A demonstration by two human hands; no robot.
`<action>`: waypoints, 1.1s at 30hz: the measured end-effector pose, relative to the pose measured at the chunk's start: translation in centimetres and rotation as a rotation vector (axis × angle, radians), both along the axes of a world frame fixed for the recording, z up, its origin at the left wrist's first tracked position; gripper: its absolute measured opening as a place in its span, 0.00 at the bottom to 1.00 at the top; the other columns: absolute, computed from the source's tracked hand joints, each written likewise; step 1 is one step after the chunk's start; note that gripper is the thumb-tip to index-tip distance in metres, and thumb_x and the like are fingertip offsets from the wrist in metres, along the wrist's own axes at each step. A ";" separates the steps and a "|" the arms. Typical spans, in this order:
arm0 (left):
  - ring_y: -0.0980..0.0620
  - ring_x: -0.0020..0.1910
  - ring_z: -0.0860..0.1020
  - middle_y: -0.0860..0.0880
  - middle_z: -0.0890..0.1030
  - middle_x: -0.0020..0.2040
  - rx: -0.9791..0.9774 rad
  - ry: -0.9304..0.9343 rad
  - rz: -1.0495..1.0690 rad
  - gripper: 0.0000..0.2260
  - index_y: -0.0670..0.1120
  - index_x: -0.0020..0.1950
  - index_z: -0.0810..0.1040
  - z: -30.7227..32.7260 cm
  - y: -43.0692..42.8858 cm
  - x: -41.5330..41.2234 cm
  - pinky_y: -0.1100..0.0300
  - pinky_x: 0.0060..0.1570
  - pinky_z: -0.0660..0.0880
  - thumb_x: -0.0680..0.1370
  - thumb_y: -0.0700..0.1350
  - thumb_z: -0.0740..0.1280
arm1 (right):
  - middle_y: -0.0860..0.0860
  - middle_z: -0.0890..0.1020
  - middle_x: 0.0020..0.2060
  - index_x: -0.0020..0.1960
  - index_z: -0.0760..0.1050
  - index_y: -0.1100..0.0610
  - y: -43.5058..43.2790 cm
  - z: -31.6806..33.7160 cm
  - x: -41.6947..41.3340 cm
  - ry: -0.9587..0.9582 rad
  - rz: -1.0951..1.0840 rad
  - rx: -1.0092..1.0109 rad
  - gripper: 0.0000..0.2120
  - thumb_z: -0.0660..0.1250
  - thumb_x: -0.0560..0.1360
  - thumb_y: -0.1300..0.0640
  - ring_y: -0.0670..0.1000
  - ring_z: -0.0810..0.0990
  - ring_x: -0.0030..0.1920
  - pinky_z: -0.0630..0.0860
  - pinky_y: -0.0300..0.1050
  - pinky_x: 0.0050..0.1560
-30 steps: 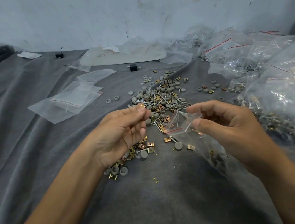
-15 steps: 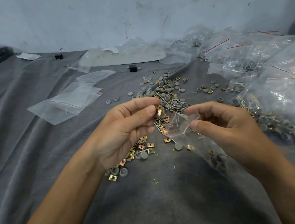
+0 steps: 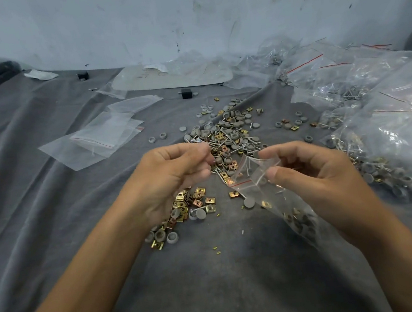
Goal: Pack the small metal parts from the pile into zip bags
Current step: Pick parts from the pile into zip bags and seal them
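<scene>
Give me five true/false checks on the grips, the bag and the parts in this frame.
1. The right grip pinches a clear zip bag near its mouth. True.
2. That zip bag is empty. False: small parts sit in its lower end.
3. The empty zip bags lie right of the pile. False: they lie to its left; the filled bags are heaped on the right.
4. The pile mixes grey caps, brass-coloured square clips and screws. True.
5. The left grip lies flat on the grey cloth. False: its fingers are curled, fingertips at the pile's near edge.
</scene>
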State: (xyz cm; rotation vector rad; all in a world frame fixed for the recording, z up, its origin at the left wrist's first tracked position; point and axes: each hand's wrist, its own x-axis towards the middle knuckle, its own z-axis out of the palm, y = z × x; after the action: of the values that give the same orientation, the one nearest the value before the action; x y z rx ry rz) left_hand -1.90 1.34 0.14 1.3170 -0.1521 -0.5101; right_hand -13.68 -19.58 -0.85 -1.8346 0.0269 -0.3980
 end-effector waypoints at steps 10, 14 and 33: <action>0.41 0.55 0.84 0.33 0.83 0.56 -0.303 0.357 0.063 0.15 0.31 0.60 0.77 -0.3 2.3 2.5 0.55 0.51 0.83 0.80 0.31 0.54 | 0.53 0.84 0.43 0.53 0.85 0.43 -0.1 0.0 0.0 0.004 0.001 -0.007 0.12 0.73 0.74 0.57 0.61 0.82 0.47 0.79 0.57 0.50; 0.42 0.57 0.83 0.34 0.83 0.58 -0.317 0.289 -0.020 0.19 0.34 0.61 0.78 0.5 2.6 2.1 0.55 0.53 0.82 0.77 0.27 0.53 | 0.55 0.83 0.44 0.53 0.85 0.42 0.0 0.1 0.0 0.007 -0.003 -0.007 0.12 0.73 0.75 0.58 0.61 0.81 0.46 0.78 0.52 0.47; 0.61 0.33 0.76 0.55 0.82 0.37 0.373 -0.587 -0.024 0.04 0.49 0.52 0.84 0.1 -0.5 -0.9 0.66 0.35 0.73 0.77 0.43 0.73 | 0.55 0.82 0.42 0.52 0.85 0.43 0.5 0.6 -0.2 0.008 -0.006 -0.006 0.12 0.73 0.75 0.60 0.57 0.81 0.42 0.77 0.44 0.45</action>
State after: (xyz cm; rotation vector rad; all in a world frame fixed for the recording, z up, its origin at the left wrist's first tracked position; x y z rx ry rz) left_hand -2.76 0.82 0.27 1.8082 -0.5799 -0.1585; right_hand -13.85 -19.03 -0.21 -1.8428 0.0364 -0.3950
